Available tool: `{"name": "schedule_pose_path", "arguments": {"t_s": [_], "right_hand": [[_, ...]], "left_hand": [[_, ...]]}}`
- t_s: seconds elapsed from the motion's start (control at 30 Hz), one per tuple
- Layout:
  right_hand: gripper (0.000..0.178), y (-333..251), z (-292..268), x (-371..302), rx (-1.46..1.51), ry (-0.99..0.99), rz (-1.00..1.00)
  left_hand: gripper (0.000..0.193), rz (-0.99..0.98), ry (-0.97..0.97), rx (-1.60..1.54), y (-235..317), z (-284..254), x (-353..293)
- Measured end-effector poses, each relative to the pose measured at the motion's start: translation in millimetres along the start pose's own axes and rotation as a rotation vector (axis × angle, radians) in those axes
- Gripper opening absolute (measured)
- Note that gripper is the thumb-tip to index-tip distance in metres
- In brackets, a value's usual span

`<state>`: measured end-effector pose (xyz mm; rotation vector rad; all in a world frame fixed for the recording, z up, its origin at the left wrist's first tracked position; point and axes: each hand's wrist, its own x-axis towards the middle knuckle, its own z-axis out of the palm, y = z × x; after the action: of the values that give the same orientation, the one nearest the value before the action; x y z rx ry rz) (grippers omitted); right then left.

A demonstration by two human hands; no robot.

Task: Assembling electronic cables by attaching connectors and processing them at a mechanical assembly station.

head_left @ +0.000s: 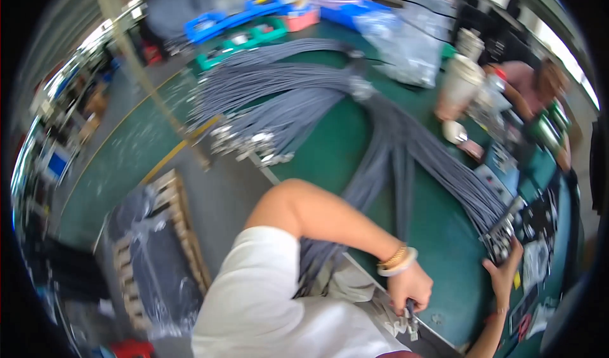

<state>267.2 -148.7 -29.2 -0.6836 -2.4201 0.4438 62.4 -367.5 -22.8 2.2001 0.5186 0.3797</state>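
Observation:
Long bundles of grey cables (396, 139) lie across a green tabletop (444, 231), gathered near their middle by a clear wrap (361, 89). At the lower centre, my left hand (411, 288), with bracelets at the wrist, is closed around a few grey cable ends (412, 323) with pale connectors, near the table's edge. Farther right, my right hand (504, 270) grips the end of a thick cable bundle at its metallic connectors (500, 238); the fingers partly hide them. Another fan of connector ends (247, 141) lies at the left table edge. Motion blurs the details.
Blue (222, 20) and green bins (244, 40) stand at the back beside a clear plastic bag (409, 40). A pale cup (458, 85) stands back right, near a co-worker (542, 82). Left of the table, a pallet (181, 225) bears a wrapped dark load.

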Motion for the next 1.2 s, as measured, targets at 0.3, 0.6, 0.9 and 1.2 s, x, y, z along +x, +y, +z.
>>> {"name": "schedule_pose_path", "arguments": {"t_s": [0.3, 0.6, 0.9, 1.2], "right_hand": [[0.067, 20, 81, 120, 0.220, -0.270, -0.153], [0.064, 192, -48, 125, 0.046, -0.029, 0.122], [0.061, 230, -93, 76, -0.068, 0.094, 0.251], [0.060, 251, -93, 78, -0.048, 0.041, 0.249]], "left_hand": [[0.034, -0.431, 0.484, 0.207, 6, 3, 20], [0.022, -0.057, 0.299, 0.543, -105, -133, 152], [0.022, 0.207, 0.268, 0.692, -128, -162, 203], [0.022, 0.172, 0.251, 0.744, -138, -160, 217]]}}
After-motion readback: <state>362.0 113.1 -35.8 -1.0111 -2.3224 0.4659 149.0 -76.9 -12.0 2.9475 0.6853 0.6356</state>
